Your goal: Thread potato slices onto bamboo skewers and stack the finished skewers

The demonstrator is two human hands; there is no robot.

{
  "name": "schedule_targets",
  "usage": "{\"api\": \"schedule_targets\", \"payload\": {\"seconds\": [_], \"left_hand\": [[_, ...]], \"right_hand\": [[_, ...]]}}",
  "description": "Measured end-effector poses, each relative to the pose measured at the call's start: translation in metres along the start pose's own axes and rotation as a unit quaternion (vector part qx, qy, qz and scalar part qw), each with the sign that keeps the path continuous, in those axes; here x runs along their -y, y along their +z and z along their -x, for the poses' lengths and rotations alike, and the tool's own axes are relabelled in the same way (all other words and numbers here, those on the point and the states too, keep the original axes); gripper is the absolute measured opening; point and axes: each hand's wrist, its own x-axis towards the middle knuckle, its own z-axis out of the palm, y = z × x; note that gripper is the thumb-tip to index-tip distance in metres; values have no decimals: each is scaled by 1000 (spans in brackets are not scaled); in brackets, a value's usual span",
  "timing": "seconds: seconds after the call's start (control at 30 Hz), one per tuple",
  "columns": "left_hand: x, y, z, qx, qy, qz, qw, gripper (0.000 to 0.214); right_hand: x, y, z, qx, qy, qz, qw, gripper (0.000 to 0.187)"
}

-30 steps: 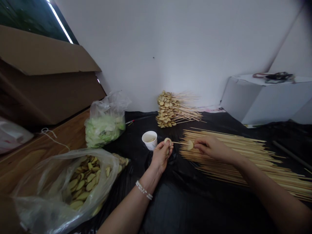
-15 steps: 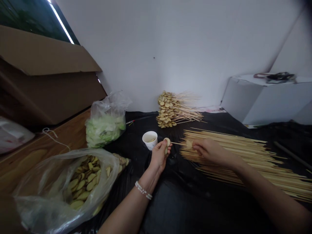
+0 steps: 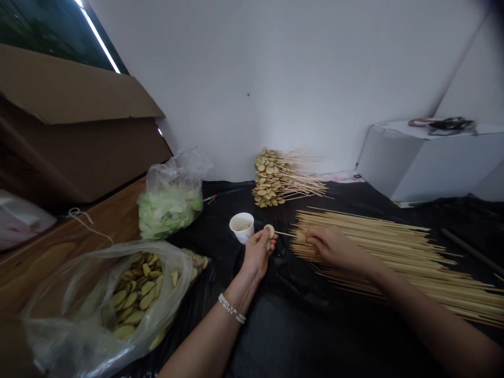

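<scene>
My left hand (image 3: 258, 251) pinches a round pale potato slice (image 3: 270, 230) upright between thumb and fingers. My right hand (image 3: 328, 245) grips a thin bamboo skewer (image 3: 284, 233) that carries one slice (image 3: 301, 235) near the fingers; its point touches the slice in my left hand. Both hands hover just above the black plastic sheet (image 3: 299, 320), beside a white paper cup (image 3: 241, 227). A beaded bracelet circles my left wrist.
A wide pile of bare skewers (image 3: 397, 257) lies under my right arm. Finished skewers (image 3: 279, 177) are stacked by the wall. A clear bag of slices (image 3: 118, 299) sits front left, a bag of lettuce (image 3: 169, 202) behind it, a cardboard box (image 3: 71, 126) at left, a white box (image 3: 425, 157) at right.
My right hand has slid left along the skewer toward my left hand, bringing the skewer's point up to the held slice. The left hand dipped slightly.
</scene>
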Motion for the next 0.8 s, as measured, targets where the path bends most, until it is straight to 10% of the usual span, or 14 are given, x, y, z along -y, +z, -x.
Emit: {"api": "schedule_targets", "payload": {"seconds": [0.8], "left_hand": [[2,-3,-3,13,-10,5,1000,30]], "right_hand": [[5,16,1,-79,-25,18,996,23]]}}
